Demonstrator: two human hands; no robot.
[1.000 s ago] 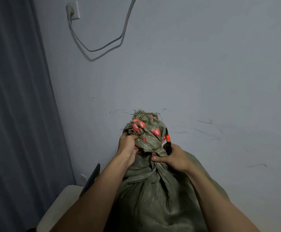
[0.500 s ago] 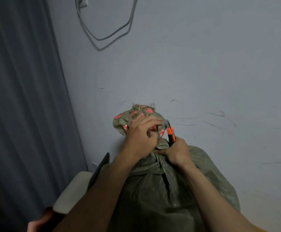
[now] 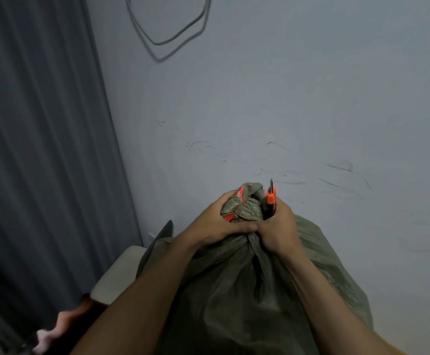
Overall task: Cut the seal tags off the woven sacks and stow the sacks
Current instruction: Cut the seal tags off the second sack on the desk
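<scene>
A full olive-green woven sack (image 3: 247, 290) stands in front of me against the wall. Its bunched top (image 3: 244, 208) shows red printing and is folded down. My left hand (image 3: 219, 221) grips that bunched top from the left, fingers wrapped over it. My right hand (image 3: 278, 226) grips the sack's neck from the right and also holds an orange and black utility knife (image 3: 270, 201), which points upward. I cannot make out a seal tag; the hands cover the neck.
A grey wall (image 3: 285, 98) with scuff marks is right behind the sack, and a cable (image 3: 173, 42) hangs on it above. A dark curtain (image 3: 42, 149) fills the left. A pale seat (image 3: 116, 275) and a dark flat object (image 3: 157, 239) sit left of the sack.
My left hand moved from on top of the bunch to gripping it from the left and pressing it down. The view has tilted lower and closer. The knife stays upright in my right hand.
</scene>
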